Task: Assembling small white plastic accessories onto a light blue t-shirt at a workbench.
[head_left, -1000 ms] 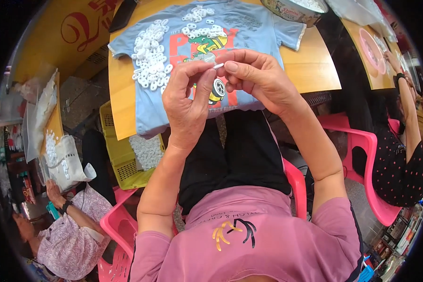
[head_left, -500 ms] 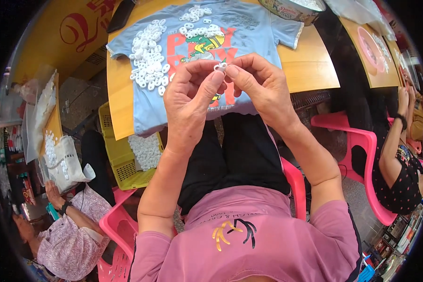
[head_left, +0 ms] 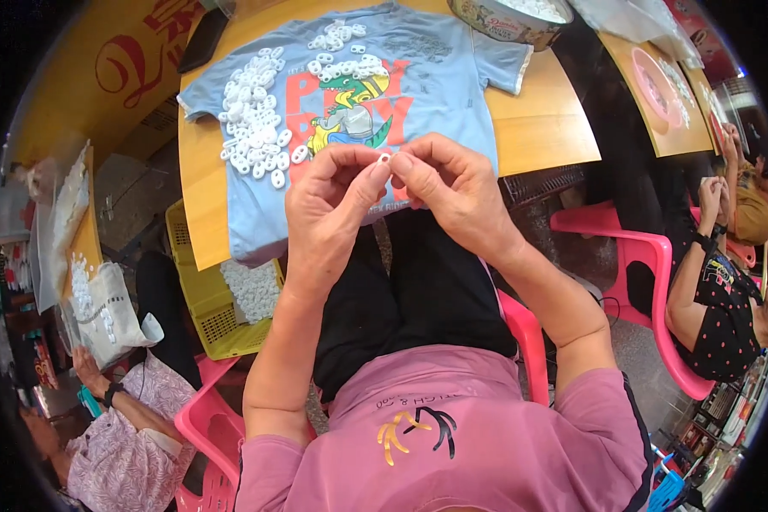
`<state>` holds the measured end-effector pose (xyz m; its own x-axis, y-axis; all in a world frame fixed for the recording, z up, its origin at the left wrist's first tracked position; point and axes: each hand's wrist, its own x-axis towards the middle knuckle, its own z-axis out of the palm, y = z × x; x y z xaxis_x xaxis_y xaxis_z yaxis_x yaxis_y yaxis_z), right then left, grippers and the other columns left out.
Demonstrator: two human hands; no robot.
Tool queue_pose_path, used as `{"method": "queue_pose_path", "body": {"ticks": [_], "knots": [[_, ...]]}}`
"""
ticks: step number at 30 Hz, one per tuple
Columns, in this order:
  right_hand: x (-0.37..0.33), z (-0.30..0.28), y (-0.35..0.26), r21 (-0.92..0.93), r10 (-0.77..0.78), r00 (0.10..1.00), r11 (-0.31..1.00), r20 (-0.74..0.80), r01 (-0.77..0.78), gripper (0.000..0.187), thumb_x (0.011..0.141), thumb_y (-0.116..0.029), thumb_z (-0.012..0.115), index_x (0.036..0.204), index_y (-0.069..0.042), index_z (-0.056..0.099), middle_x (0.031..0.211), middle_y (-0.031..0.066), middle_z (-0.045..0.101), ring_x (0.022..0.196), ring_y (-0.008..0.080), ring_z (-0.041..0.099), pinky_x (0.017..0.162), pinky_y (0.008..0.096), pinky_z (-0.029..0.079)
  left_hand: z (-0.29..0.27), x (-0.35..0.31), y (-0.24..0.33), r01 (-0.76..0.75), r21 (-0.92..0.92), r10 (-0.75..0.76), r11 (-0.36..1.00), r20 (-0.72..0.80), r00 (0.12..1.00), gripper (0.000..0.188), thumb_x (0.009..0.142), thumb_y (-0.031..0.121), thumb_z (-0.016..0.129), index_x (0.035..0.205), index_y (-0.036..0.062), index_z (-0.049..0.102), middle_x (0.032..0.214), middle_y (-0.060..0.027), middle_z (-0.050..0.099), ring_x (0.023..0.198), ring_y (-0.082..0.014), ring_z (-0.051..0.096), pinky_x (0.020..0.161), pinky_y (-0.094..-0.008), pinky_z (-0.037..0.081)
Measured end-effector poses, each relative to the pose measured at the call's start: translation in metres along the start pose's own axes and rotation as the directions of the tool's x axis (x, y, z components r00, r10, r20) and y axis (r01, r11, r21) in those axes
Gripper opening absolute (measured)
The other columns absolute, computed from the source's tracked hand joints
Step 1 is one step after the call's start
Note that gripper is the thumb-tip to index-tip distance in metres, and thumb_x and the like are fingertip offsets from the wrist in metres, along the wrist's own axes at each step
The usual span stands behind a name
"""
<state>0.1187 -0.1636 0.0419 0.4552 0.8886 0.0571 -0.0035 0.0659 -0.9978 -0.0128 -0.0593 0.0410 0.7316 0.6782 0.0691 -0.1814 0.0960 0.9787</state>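
Between my fingertips is a small white plastic piece (head_left: 384, 159), mostly covered, with a rounded loop showing. My left hand (head_left: 326, 198) pinches it from one side with thumb and forefinger. My right hand (head_left: 454, 189) is closed on its other side, thumb tip almost against the left thumb. Both hands are raised over the lower front of a light blue printed T-shirt (head_left: 452, 111) spread on the table. To the left on the shirt lies a heap of white oval pieces (head_left: 252, 119) with two holes each. Smaller groups of them lie near the collar and across the print.
A round tin (head_left: 503, 24) of white pieces stands at the table's far edge. A dark phone (head_left: 203, 38) lies far left. Below the table's left side is a yellow crate (head_left: 205, 311) with more white pieces. People sit on both sides; a pink chair (head_left: 657, 256) stands at right.
My hands sit lower over the shirt, showing more of its dinosaur print. The held piece is more covered by my fingers. The whole view has shifted slightly.
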Motion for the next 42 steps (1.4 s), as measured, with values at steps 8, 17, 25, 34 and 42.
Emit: {"method": "queue_pose_path", "body": {"ticks": [8, 17, 25, 34, 42], "knots": [[0.009, -0.018, 0.007, -0.41, -0.25, 0.968, 0.88, 0.026, 0.239, 0.017, 0.094, -0.013, 0.063, 0.096, 0.003, 0.065, 0.08, 0.0044, 0.063, 0.074, 0.0103, 0.059, 0.065, 0.0241, 0.048, 0.002, 0.008, -0.008, 0.072, 0.018, -0.071, 0.997, -0.019, 0.997, 0.015, 0.094, 0.012, 0.064, 0.104, 0.0003, 0.061, 0.094, -0.003, 0.066, 0.083, -0.0074, 0.062, 0.072, -0.0209, 0.049], [0.065, -0.1, -0.01, -0.804, -0.381, 0.924, 0.539, 0.033, 0.251, 0.011, 0.088, -0.01, 0.068, 0.094, -0.001, 0.067, 0.08, 0.0043, 0.064, 0.065, 0.0103, 0.056, 0.06, 0.0246, 0.045, -0.008, 0.029, -0.033, 0.0, -0.128, -0.005, 0.992, -0.036, 0.999, 0.015, 0.095, 0.014, 0.062, 0.102, 0.0004, 0.06, 0.087, -0.0056, 0.067, 0.075, -0.0092, 0.063, 0.068, -0.0226, 0.051], [0.107, -0.071, 0.004, -0.828, -0.412, 0.798, 0.156, 0.44, 0.538, 0.007, 0.083, -0.012, 0.068, 0.088, -0.008, 0.068, 0.084, 0.0075, 0.061, 0.075, 0.0269, 0.062, 0.064, 0.0368, 0.049, -0.012, 0.029, -0.036, 0.012, -0.149, -0.013, 0.989, -0.005, 1.0, 0.015, 0.095, 0.013, 0.063, 0.103, 0.0011, 0.06, 0.089, -0.0052, 0.067, 0.076, -0.0092, 0.063, 0.068, -0.0225, 0.051], [0.121, -0.067, 0.008, -0.815, -0.349, 0.759, -0.024, 0.55, 0.579, 0.011, 0.081, -0.014, 0.068, 0.088, -0.006, 0.065, 0.085, 0.0085, 0.06, 0.083, 0.0284, 0.062, 0.066, 0.0381, 0.05, -0.013, 0.029, -0.035, 0.031, -0.2, -0.031, 0.979, 0.007, 1.0, 0.015, 0.095, 0.013, 0.063, 0.104, 0.0012, 0.06, 0.089, -0.005, 0.067, 0.077, -0.0093, 0.064, 0.067, -0.0223, 0.051], [0.093, -0.053, -0.013, -0.663, -0.223, 0.946, 0.674, 0.236, 0.324, 0.014, 0.089, -0.008, 0.065, 0.101, 0.0, 0.066, 0.093, 0.0046, 0.068, 0.081, 0.0109, 0.061, 0.072, 0.0256, 0.051, -0.016, 0.029, -0.033, 0.045, -0.323, -0.057, 0.945, -0.027, 0.998, 0.015, 0.095, 0.01, 0.062, 0.104, -0.0014, 0.06, 0.09, -0.0082, 0.067, 0.077, -0.0119, 0.064, 0.071, -0.0248, 0.053]]}}
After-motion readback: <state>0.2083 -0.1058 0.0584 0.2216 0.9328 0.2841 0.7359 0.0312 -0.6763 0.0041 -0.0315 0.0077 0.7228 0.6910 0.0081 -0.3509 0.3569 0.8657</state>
